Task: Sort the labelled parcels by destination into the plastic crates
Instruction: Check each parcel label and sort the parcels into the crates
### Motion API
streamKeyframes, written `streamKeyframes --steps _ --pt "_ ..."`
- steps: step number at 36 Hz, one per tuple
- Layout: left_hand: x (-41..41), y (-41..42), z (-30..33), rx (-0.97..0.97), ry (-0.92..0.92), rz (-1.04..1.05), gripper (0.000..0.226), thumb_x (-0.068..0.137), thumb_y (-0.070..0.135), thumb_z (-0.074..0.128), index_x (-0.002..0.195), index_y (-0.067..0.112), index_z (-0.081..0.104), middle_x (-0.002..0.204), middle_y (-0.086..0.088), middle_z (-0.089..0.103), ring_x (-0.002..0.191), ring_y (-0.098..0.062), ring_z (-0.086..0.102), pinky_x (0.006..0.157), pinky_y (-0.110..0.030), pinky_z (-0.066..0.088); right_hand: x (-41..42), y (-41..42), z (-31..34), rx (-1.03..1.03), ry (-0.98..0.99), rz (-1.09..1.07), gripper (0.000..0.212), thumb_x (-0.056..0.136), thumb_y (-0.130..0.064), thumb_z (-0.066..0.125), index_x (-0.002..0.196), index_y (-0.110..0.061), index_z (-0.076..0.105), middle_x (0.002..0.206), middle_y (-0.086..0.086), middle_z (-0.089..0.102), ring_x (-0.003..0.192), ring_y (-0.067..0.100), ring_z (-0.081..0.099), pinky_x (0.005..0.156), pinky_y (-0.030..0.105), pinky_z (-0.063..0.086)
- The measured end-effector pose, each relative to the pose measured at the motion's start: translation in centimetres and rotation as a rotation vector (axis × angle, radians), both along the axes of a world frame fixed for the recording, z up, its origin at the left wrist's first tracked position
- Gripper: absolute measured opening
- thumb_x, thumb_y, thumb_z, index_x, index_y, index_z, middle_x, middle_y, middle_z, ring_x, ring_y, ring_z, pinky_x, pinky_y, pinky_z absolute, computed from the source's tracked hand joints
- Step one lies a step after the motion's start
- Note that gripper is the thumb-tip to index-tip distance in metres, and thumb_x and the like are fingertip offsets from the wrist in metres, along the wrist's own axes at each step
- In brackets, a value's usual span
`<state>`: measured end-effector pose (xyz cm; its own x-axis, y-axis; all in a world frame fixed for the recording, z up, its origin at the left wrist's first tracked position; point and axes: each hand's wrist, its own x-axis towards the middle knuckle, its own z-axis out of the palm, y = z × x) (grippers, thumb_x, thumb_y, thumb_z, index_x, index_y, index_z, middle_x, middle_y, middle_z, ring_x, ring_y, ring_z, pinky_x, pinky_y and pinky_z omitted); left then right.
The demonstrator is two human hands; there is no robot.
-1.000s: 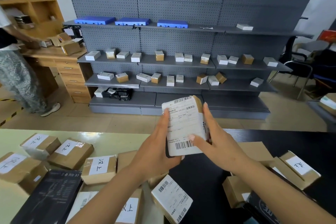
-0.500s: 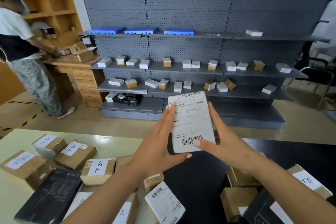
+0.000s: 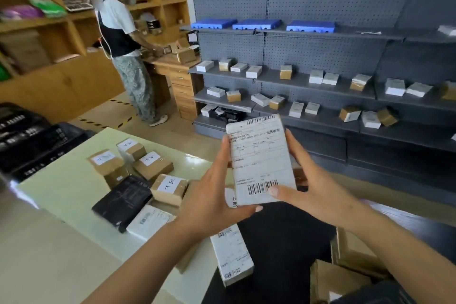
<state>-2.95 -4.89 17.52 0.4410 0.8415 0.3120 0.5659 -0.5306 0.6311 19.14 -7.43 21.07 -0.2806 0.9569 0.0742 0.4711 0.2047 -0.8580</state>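
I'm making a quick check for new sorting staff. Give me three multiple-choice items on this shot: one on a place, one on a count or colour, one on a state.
1. Where is the black parcel?
A. on the pale table, left of the hands
B. on the grey shelf
C. on the floor

2. How many blue trays lie on the top shelf?
A. one
B. three
C. five

3. How is the white-labelled parcel held?
A. lying flat on the table
B. in one hand only
C. lifted between both hands, label toward the camera

Key: 1 A, the black parcel lies on the table among brown boxes. 2 B, three blue trays sit side by side. 3 C, the left hand and right hand grip the parcel by its edges, barcode visible.
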Motion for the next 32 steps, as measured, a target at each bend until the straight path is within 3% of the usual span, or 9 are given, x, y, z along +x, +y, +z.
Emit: streamKeyframes --steps 4,7,13,15,18,21,24,29,32 --pt "-3.4 -1.3 -0.3 -0.054 0.024 0.12 0.134 0.07 0.048 0.081 0.13 0.055 -0.039 0.132 0.047 0.009 0.113 0.037 0.015 0.082 0.011 0.023 -3.3 0.8 -0.2 -0.003 0.029 0.11 0.095 0.068 -0.061 0.066 0.122 -0.079 -0.011 0.112 -0.063 0.034 0.106 -0.029 0.043 0.079 0.004 0.045" --pt "-6.8 -2.6 -0.2 -0.077 0.036 0.223 0.135 0.068 0.05 0.081 0.132 0.052 -0.037 0.139 0.036 0.019 0.111 0.026 0.023 0.077 0.009 0.028 -6.9 1.4 -0.3 0.002 0.04 0.212 0.093 0.076 -0.051 0.068 0.116 -0.085 -0.009 0.117 -0.061 0.033 0.109 -0.03 0.041 0.075 0.004 0.046" --pt "-15.8 -5.3 -0.5 0.01 0.048 0.36 0.132 0.07 0.048 0.08 0.141 0.047 -0.031 0.146 0.036 0.018 0.13 0.001 0.038 0.093 -0.006 0.039 -16.1 2.1 0.1 -0.008 -0.03 0.371 0.092 0.073 -0.055 0.066 0.12 -0.083 -0.008 0.112 -0.06 0.039 0.104 -0.03 0.043 0.081 0.012 0.046" --pt "-19.4 -6.4 -0.6 0.014 0.022 0.412 0.131 0.07 0.046 0.081 0.144 0.045 -0.026 0.149 0.02 0.032 0.121 0.007 0.045 0.089 -0.01 0.046 -20.0 2.2 0.3 0.012 -0.048 0.411 0.094 0.071 -0.059 0.068 0.124 -0.08 -0.007 0.115 -0.055 0.044 0.107 -0.025 0.047 0.087 0.019 0.047" --pt "-25.0 -8.1 -0.6 0.046 0.008 0.493 0.13 0.07 0.042 0.083 0.143 0.047 -0.024 0.137 0.023 0.037 0.11 0.02 0.04 0.077 0.005 0.036 -26.5 2.0 0.4 0.036 -0.033 0.497 0.096 0.073 -0.061 0.071 0.131 -0.075 -0.003 0.124 -0.042 0.05 0.118 -0.006 0.052 0.096 0.033 0.05" --pt "-31.5 -10.3 -0.6 0.088 0.017 0.581 0.129 0.068 0.052 0.079 0.142 0.05 -0.026 0.138 0.034 0.029 0.113 0.018 0.034 0.079 0.006 0.032 -33.7 1.3 0.6 0.046 0.003 0.583 0.09 0.081 -0.043 0.072 0.134 -0.069 0.005 0.123 -0.045 0.047 0.115 -0.014 0.05 0.086 0.015 0.05" --pt "-38.1 -12.3 -0.3 0.101 -0.001 0.632 0.122 0.065 0.064 0.069 0.143 0.05 -0.024 0.146 0.023 0.034 0.119 0.013 0.038 0.089 -0.002 0.037 -40.7 0.4 0.9 0.028 0.012 0.648 0.089 0.08 -0.044 0.071 0.135 -0.07 0.006 0.126 -0.042 0.047 0.117 -0.014 0.049 0.087 0.016 0.048" --pt "-47.7 -15.1 0.2 0.113 -0.036 0.684 0.119 0.067 0.058 0.07 0.143 0.052 -0.022 0.141 0.036 0.026 0.12 0.006 0.046 0.094 -0.017 0.047 -51.2 -0.7 1.3 0.079 0.001 0.713 0.092 0.072 -0.067 0.069 0.137 -0.069 0.004 0.134 -0.042 0.041 0.125 -0.01 0.042 0.101 0.03 0.043" --pt "-52.3 -16.3 0.3 0.115 -0.044 0.748 0.123 0.068 0.054 0.075 0.144 0.05 -0.023 0.148 0.028 0.025 0.128 0.0 0.042 0.101 -0.028 0.047 -56.6 -1.2 1.4 0.104 -0.011 0.748 0.095 0.067 -0.07 0.065 0.138 -0.068 0.002 0.13 -0.048 0.037 0.119 -0.017 0.042 0.091 0.02 0.043"
